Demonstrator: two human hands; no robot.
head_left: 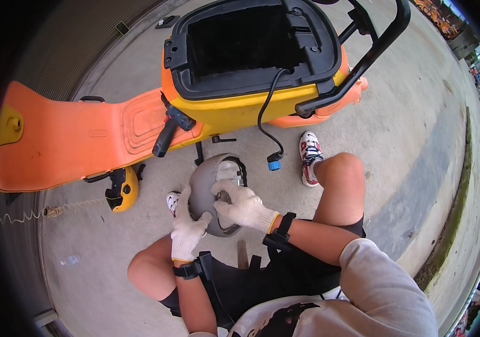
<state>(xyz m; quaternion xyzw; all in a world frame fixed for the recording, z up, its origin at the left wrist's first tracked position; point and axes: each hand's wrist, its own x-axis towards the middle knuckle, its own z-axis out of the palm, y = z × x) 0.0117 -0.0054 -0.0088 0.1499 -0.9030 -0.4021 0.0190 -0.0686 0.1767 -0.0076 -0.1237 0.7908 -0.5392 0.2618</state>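
Outdoors, an orange-and-yellow plastic scooter [139,123] with its black seat compartment [245,45] open stands on smooth grey concrete pavement [408,129]. Before it, a glossy grey helmet [206,185] sits between the knees; the gloved left hand [186,230] and right hand [243,208] curl fingers around it.

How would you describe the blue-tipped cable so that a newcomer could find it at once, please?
Start at the orange and yellow scooter with its open black seat compartment. A black cable hangs from its front rim toward the ground. It alone ends in a blue plug, beside the red and white shoe.
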